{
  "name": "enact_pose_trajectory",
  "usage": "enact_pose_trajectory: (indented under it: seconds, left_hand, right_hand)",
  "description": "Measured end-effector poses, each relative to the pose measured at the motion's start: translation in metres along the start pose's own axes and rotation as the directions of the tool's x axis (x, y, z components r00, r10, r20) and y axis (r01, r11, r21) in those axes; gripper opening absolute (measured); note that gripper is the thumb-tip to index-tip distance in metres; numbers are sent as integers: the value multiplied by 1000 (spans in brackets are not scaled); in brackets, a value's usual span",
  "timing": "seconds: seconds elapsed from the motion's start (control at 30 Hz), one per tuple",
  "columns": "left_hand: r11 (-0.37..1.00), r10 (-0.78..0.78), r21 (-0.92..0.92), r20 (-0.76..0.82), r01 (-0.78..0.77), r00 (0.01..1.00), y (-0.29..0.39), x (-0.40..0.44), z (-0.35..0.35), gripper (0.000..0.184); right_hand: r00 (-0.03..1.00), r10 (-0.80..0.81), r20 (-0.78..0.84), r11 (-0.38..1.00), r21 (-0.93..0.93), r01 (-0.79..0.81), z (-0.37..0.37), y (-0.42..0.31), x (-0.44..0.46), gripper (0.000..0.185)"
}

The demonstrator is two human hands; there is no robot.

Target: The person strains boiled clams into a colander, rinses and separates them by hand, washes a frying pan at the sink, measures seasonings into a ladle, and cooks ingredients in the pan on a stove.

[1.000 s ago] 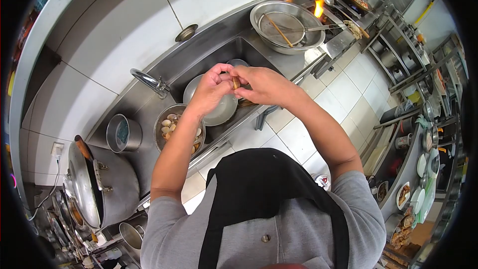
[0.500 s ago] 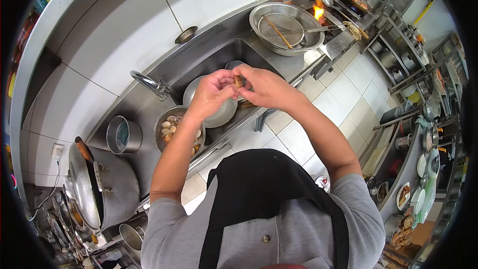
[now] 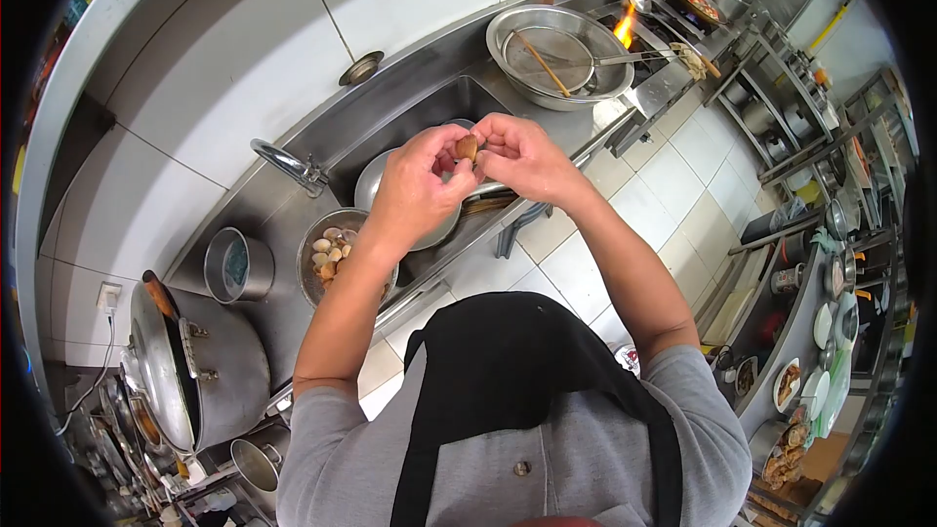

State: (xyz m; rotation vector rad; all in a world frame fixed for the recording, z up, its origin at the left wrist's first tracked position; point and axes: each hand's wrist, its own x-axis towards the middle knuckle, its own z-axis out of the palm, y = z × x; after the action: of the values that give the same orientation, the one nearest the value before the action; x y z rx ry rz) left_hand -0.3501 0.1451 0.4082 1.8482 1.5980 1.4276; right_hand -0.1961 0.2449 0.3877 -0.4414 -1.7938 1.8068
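A brown ridged clam [image 3: 468,148] is pinched between my two hands above the sink [image 3: 374,135]. My left hand [image 3: 422,181] grips its left side with closed fingers. The fingertips of my right hand [image 3: 525,158] press on its right edge. Beneath my hands, partly covered by them, sits a metal bowl [image 3: 369,181] in the sink. To the left, a steel bowl [image 3: 310,281] holds several pale and brown clams [image 3: 334,246]; my left forearm hides part of it.
A faucet [image 3: 290,168] stands behind the sink. A wide basin [image 3: 503,63] with a strainer [image 3: 547,63] rests at its right end, near a burner flame [image 3: 625,29]. At left are a small pot [image 3: 256,278] and a large lidded pot [image 3: 229,371].
The clam has turned so its broad ridged face shows. My right hand has curled and shifted slightly; my left hand has tilted. A ladle near the flame has moved.
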Motion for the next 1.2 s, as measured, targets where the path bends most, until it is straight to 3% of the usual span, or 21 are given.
enact_pose_trajectory:
  seconds: [0.37,0.73,0.9,1.2]
  left_hand:
    - [996,-62,-69,5,62,998,-1,3,2,26]
    - [982,69,182,-120,-47,990,-9,-1,14,27]
    - [977,59,211,-133,-30,989,-12,-6,13,27]
    - [987,9,159,-118,10,993,-11,-8,11,27]
  right_hand:
    - [1000,25,-16,1000,7,-25,-1,-3,2,16]
    - [988,-62,-144,998,15,65,11,19,8,16]
    - [986,-81,-143,989,115,98,15,30,7,16]
    - [986,-74,-148,995,60,84,14,33,4,19]
